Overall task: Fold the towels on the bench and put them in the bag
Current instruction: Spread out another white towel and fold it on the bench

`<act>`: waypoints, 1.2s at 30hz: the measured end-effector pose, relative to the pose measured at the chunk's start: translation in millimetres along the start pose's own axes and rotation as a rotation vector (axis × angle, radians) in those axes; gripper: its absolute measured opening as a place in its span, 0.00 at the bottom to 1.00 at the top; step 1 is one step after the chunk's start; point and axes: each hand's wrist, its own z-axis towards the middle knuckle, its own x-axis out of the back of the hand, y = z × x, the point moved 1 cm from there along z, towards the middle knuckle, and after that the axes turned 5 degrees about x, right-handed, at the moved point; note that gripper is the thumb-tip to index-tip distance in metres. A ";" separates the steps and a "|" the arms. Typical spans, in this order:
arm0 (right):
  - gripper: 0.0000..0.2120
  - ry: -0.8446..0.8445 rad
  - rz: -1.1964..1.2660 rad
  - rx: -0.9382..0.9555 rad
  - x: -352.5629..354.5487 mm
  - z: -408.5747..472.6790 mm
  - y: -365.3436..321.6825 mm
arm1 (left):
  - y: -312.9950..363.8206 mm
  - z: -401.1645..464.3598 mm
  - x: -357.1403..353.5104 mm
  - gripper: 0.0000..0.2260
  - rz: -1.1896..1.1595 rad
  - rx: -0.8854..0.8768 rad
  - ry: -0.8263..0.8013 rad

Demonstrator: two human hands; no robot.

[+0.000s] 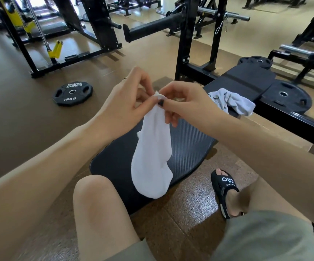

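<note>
From my feed, the black bench [188, 146] runs away from the knees toward a rack [195, 34], and its near pad is partly covered by the white towel [152, 157] I see hanging above it. I cannot find a bag anywhere in this view, so I cannot tell where it sits. The white towel dangles in a long doubled drape, its top edge held up in the air over the bench. A grey towel [231, 100] lies crumpled further along the bench, its near side hidden by the right forearm. The left hand [126, 102] and right hand [186, 102] meet at the towel's top, fingers curled, both pinching the upper edge. A plate [72, 93] marked 15KG lies flat on the floor, left of the bench. A black sandal [224, 191] shows by the right knee.
</note>
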 end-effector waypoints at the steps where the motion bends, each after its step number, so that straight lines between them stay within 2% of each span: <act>1: 0.05 -0.003 0.009 -0.003 0.9 -1.2 0.3 | -0.9 -1.2 -1.1 0.10 -0.010 0.008 -0.004; 9: 0.04 -0.010 -0.080 0.011 9.7 -0.7 -4.2 | -12.7 -17.4 -13.7 0.06 -0.039 0.068 -0.080; 17: 0.04 -0.099 -0.272 0.027 15.6 2.6 -9.6 | -15.2 -17.6 -15.2 0.04 -0.077 0.058 -0.068; 30: 0.04 0.120 -0.303 0.033 23.1 -2.6 -17.4 | -40.5 -35.9 -33.6 0.05 0.062 -0.012 -0.211; 33: 0.04 0.167 -0.308 0.051 24.9 -2.2 -18.7 | -48.9 -38.4 -35.8 0.14 0.144 0.023 -0.276; 36: 0.04 0.238 -0.324 0.070 30.1 -0.8 -17.1 | -58.4 -43.1 -31.4 0.17 0.235 0.019 -0.327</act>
